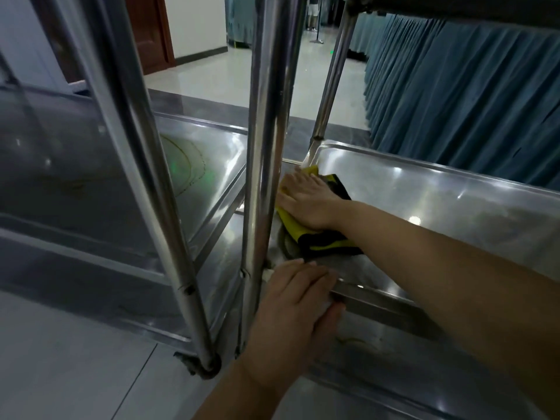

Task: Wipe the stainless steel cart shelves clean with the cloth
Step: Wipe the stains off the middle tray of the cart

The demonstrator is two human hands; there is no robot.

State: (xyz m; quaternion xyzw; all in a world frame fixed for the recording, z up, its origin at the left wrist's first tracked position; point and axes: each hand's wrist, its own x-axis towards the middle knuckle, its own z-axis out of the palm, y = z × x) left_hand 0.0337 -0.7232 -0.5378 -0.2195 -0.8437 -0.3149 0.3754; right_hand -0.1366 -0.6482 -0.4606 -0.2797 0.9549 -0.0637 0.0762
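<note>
R hand (306, 201) flat, fingers straight, presses yellow-black cloth (325, 242) into far-left corner of shelf (439, 201), beside 1 post (266, 147). L hand (298, 301) grips near rim. Bare steel runs right w/ raised edges.

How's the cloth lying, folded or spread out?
Folded, loosely: the cloth shows overlapping yellow and black layers under the flat right hand on the shelf.
</note>
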